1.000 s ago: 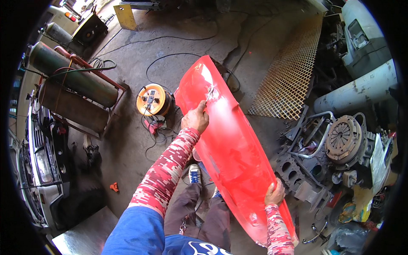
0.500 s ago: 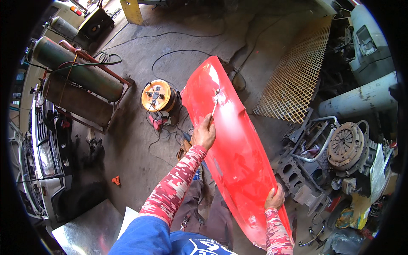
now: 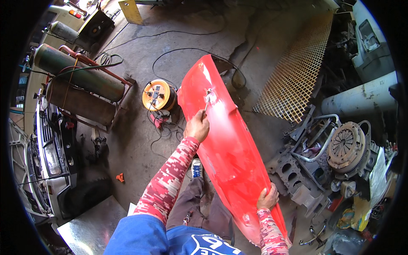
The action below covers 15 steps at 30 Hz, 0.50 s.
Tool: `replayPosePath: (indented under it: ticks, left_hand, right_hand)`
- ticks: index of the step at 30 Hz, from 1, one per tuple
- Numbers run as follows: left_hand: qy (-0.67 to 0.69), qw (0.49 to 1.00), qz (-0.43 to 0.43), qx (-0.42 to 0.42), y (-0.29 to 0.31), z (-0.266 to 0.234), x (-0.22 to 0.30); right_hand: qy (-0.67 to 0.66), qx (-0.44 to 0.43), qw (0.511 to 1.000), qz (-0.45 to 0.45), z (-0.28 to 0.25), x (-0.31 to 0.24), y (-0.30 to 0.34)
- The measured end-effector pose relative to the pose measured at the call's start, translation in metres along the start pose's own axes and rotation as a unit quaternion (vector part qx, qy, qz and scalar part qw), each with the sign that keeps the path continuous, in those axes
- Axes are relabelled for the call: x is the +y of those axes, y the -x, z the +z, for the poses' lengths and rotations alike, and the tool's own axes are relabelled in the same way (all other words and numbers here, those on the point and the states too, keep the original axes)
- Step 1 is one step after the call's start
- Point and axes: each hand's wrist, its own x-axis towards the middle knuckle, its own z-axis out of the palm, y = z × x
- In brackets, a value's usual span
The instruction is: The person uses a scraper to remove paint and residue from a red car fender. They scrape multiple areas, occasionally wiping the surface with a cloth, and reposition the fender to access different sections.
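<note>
A long, curved, glossy red car body panel [image 3: 231, 146] slants across the middle, its far end toward the upper left. My left hand [image 3: 197, 126] is closed around a thin tool with a slim metal shaft [image 3: 207, 107]; the fingers hide its handle. The tool's tip meets a whitish, scuffed spot [image 3: 209, 96] near the panel's far end. Lower down, my right hand [image 3: 267, 197] grips the panel's right edge, thumb on the red face and the other fingers partly hidden. Another pale scuff [image 3: 246, 218] shows near the close end.
A yellow cable reel [image 3: 156, 95] with trailing cords stands left of the panel. Gas cylinders [image 3: 80, 72] lie on a cart beyond it. Metal mesh [image 3: 295, 68], a clutch assembly [image 3: 346, 146] and engine parts [image 3: 297, 178] crowd the right. A car front [image 3: 51, 157] stands at left.
The panel and both hands have shifted slightly left in view. My left hand still holds the tool at the scuffed spot. A blue shoe now shows beside the panel.
</note>
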Motion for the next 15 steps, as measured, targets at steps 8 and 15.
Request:
replayPosePath:
  ticks: [8,15]
  left_hand:
    - [-0.051,0.997,-0.05,-0.01,-0.034,-0.007,0.012]
    - [-0.267,0.96,-0.073,-0.036,-0.022,0.019,0.008]
  right_hand:
    - [-0.012,0.007,1.0,0.002,0.0,-0.006,-0.005]
    - [0.002,-0.013,1.0,0.014,-0.003,-0.007,-0.005]
